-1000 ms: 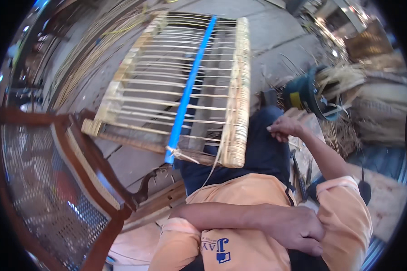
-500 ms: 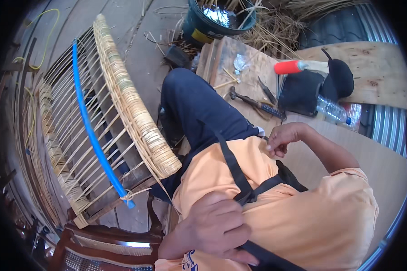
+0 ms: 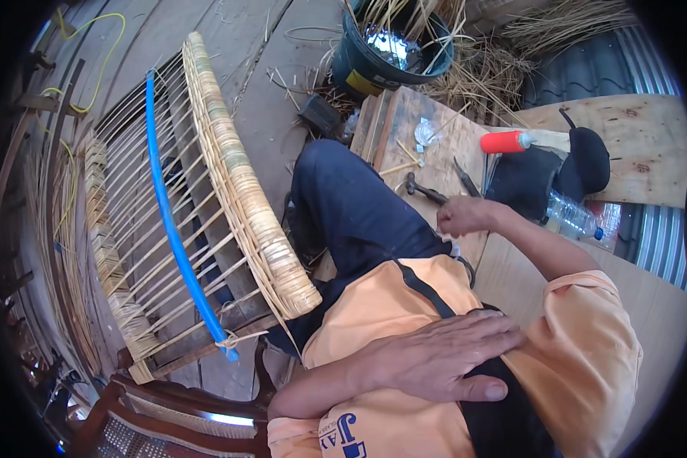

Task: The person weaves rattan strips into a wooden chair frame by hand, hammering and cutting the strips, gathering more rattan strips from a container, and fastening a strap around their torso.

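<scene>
My left hand (image 3: 450, 357) lies flat across the black strap (image 3: 504, 404) on my orange shirt, its fingers stretched out and nothing in it. My right hand (image 3: 464, 215) has its fingers curled, just past my thigh over the wooden board. It covers the handle of a hammer (image 3: 416, 185), whose head shows beside it; whether the fingers grip the handle is hidden. A dark-handled tool (image 3: 466, 177) lies close by. To the left stands a woven rattan frame (image 3: 240, 175) with strands strung across it and a blue tube (image 3: 168, 214) running over them.
On the board (image 3: 443, 114) are a red bottle (image 3: 504, 142) and a bit of clear plastic (image 3: 426, 132). A black cap (image 3: 584, 160) and a clear water bottle (image 3: 572, 217) lie beyond. A dark green bucket (image 3: 382, 72) holds strips; a wooden chair (image 3: 183, 408) is at lower left.
My left hand has uncurled and moved right to lie flat on the strap. My right hand has moved away from the shirt to the hammer. The view has shifted slightly.
</scene>
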`<state>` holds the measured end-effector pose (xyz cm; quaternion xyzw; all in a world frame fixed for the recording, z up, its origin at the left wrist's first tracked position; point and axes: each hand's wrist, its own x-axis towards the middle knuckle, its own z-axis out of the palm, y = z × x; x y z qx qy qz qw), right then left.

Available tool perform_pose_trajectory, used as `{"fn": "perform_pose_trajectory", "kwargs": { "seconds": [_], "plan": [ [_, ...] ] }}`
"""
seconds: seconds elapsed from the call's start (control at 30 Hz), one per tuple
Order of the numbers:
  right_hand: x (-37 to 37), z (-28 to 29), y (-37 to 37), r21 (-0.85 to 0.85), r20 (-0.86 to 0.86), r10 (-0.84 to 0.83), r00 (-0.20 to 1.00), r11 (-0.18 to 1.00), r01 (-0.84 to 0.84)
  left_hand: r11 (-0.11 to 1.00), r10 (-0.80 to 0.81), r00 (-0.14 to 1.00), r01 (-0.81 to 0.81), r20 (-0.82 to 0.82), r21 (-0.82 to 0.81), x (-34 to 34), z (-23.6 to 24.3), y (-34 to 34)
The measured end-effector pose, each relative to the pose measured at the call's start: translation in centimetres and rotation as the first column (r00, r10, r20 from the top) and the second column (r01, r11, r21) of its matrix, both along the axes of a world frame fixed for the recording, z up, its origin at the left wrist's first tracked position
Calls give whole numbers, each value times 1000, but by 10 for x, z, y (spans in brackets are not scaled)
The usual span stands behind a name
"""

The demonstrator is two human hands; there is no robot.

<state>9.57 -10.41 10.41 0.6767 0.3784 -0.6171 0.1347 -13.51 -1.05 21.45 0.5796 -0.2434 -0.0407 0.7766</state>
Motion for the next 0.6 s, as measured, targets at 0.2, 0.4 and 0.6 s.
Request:
{"fn": "perform_pose_trajectory", "kwargs": {
  "seconds": [0.2,0.4,0.6],
  "plan": [
    [22,-26,32,373,440,-165,882,928,-12,981,193,975,-188,-111,56,-10,-29,29],
    [-57,-37,4,573,66,-375,925,773,273,527,846,315,-625,-431,577,-53,-71,58],
    [-6,-64,-106,632,464,-726,508,673,385,495,850,260,-691,-458,526,-55,-84,48]
  ]
}}
